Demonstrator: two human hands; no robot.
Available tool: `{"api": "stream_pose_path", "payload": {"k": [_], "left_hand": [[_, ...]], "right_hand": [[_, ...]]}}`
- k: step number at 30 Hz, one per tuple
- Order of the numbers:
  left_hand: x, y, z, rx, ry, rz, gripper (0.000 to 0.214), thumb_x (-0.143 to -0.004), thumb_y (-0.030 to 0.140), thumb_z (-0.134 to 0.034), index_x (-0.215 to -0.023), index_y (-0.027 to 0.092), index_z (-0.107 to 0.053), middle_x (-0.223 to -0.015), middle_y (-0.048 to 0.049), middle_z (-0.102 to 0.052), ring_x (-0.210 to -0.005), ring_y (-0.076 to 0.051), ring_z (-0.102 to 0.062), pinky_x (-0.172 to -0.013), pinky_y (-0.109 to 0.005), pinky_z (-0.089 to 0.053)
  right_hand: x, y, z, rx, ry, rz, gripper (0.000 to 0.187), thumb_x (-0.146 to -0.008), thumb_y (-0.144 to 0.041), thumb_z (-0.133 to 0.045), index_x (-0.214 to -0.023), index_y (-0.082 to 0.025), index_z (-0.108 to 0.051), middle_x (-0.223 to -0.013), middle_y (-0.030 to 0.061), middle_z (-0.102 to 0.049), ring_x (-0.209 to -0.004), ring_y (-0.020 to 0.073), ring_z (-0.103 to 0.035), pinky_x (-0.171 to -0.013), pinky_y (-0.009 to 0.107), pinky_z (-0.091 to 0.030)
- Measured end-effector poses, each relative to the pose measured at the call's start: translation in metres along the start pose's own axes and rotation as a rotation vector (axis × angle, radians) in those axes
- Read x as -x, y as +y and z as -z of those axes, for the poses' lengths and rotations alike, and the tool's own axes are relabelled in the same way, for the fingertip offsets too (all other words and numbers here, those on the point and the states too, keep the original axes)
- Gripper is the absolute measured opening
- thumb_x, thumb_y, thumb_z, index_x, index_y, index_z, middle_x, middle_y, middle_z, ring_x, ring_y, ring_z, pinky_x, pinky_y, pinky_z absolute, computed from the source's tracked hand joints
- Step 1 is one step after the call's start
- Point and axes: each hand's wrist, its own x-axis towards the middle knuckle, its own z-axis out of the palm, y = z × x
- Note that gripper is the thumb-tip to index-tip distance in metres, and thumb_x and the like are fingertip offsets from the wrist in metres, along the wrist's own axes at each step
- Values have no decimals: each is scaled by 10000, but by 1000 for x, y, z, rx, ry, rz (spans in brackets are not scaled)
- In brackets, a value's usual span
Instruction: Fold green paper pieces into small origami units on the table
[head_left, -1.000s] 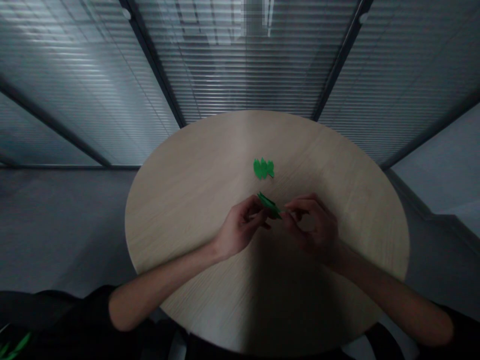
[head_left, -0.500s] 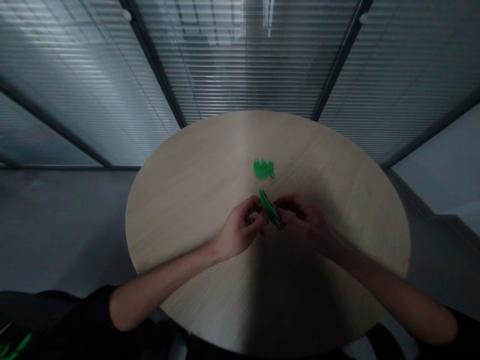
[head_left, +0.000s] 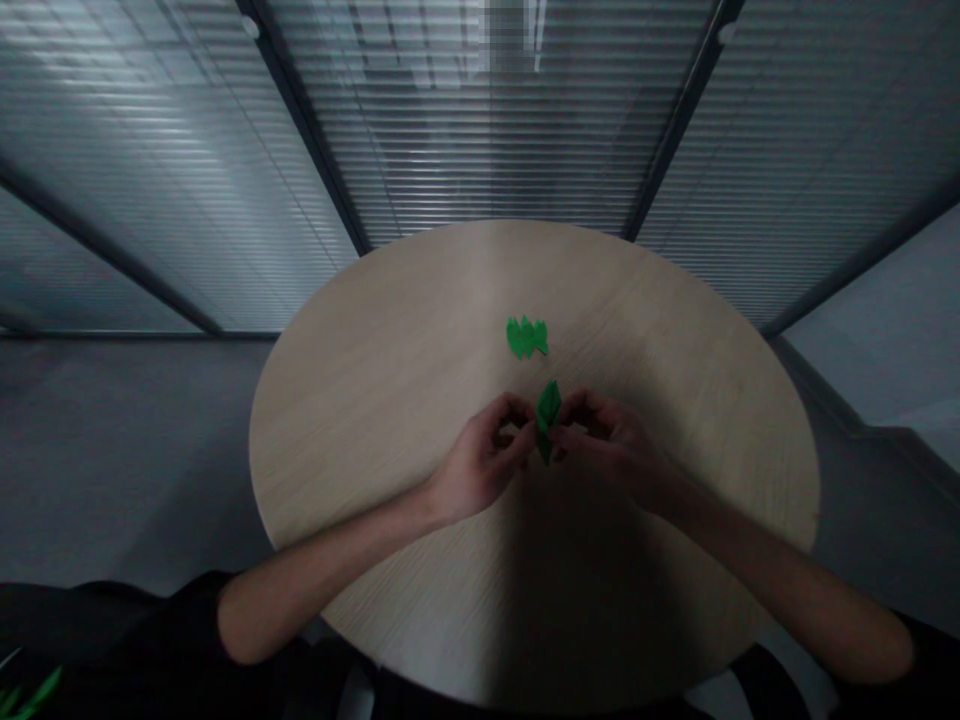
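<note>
Pinched From Both Sides

Holding a folded green paper piece (head_left: 550, 402) between left hand (head_left: 480, 455) and right hand (head_left: 619, 442), partly covered by fingers (head_left: 521, 446), over a round wooden table (head_left: 390, 340); just short of a jagged green cutout (head_left: 527, 338), facing slatted blinds (head_left: 495, 160).

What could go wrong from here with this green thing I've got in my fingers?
The small green piece is pinched between the fingertips of your left hand and right hand; it looks thin, so uneven pulling might bend or tear it.

The jagged green shape lies on the table just beyond your hands, so a forward reach could nudge it.
</note>
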Motion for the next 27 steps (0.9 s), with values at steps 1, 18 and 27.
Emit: {"api": "stream_pose_path", "payload": {"k": [1, 18, 27], "left_hand": [[0, 0, -1, -4, 9, -3, 169, -991, 309, -558, -977, 141, -550, -879, -36, -585, -640, -88, -559, -541, -212, -498], [0, 2, -2, -11, 66, -46, 97, -934, 233, -600, -953, 140, -576, -834, -25, -605, -620, -92, -616, -539, -200, -526], [1, 4, -1, -41, 71, -26, 206, -944, 344, -610, -940, 143, -566, -782, -24, -607, -585, -91, -589, -491, -189, -495]], "right_hand": [[0, 0, -1, -22, 14, 1, 253, -809, -357, -809, -889, -199, -629, -817, -4, -666, -670, 117, -669, -615, 241, -582], [1, 2, -2, -11, 77, -37, 224, -761, -351, -842, -845, -193, -707, -811, 9, -711, -734, 142, -693, -676, 261, -580], [1, 1, -4, -26, 56, -50, 167, -771, -336, -828, -855, -206, -766, -807, 16, -764, -721, 155, -729, -685, 273, -603]]}}
